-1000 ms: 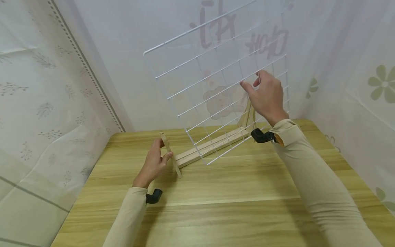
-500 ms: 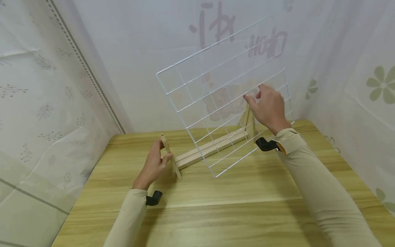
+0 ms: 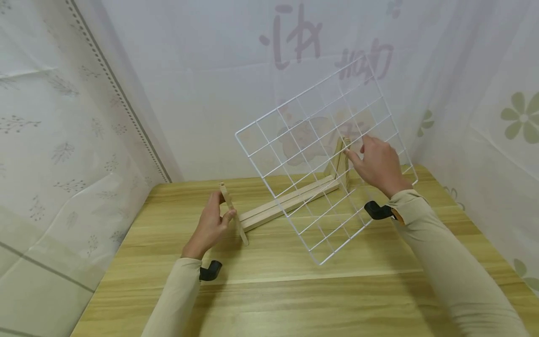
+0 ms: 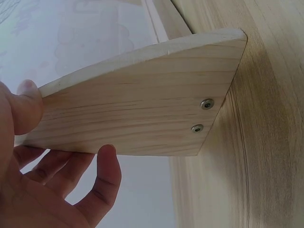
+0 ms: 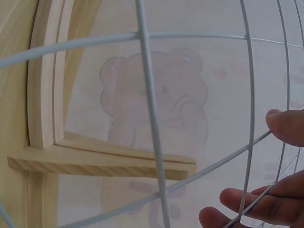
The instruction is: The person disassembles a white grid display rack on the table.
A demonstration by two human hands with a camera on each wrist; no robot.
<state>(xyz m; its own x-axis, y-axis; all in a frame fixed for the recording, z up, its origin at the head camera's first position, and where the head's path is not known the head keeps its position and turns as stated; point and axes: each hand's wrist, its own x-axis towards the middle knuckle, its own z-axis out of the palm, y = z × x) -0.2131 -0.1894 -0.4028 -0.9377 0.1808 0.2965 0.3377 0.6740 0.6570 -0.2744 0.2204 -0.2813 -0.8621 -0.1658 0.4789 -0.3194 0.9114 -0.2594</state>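
A table [image 3: 294, 295] with a yellowish, streaky wood grain bears a pale wooden stand [image 3: 258, 219] – two long rails [image 3: 262, 208] side by side, slanting across the rear part, with a panel [image 4: 133, 109] at each end (the left one shows two bolts [image 4: 207, 104] near its bottom edge).

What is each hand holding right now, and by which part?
Left hand: the wooden end panel, by its upper end. Right hand: the white wire grid, by wires inside its outer edge.

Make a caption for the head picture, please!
Left hand holds a wooden frame while the right hand grips a white wire grid.
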